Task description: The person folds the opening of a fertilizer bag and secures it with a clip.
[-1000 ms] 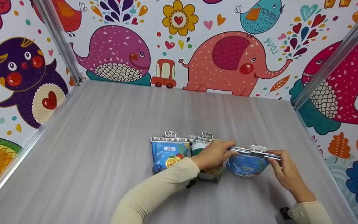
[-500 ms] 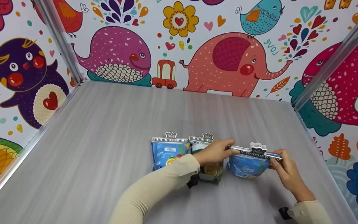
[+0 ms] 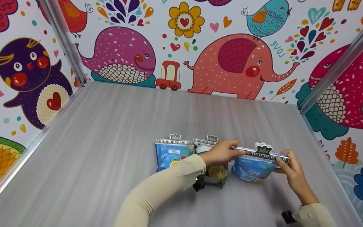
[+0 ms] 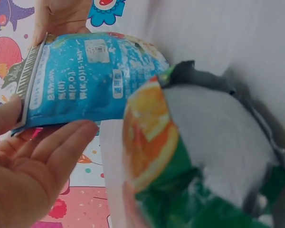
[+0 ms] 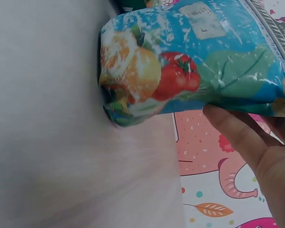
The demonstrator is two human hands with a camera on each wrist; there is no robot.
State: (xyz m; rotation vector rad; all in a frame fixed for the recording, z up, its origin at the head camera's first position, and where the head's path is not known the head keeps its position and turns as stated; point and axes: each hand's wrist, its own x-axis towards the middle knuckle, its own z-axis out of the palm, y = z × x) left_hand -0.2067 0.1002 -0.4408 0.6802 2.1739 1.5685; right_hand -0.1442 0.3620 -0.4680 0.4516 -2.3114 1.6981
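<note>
A blue fertilizer bag with vegetable pictures stands upright at the right of the table. A long silver bag clip with a keyboard pattern and a crown-shaped handle spans its top. My left hand pinches the clip's left end, thumb in front; in the left wrist view, its other fingers extend along the bag's side. My right hand pinches the right end. In the right wrist view, its fingers lie beside the bag, partly hidden behind it.
Left of it stand a green bag with orange-slice pictures, partly behind my left hand, and another blue bag. Each has a similar clip. The grey table meets a cartoon-printed wall at the back; metal posts rise at its corners.
The clip has tilted so its patterned front and crown handle now face the camera more fully. Both hands keep hold of its ends. The view has shifted slightly.
</note>
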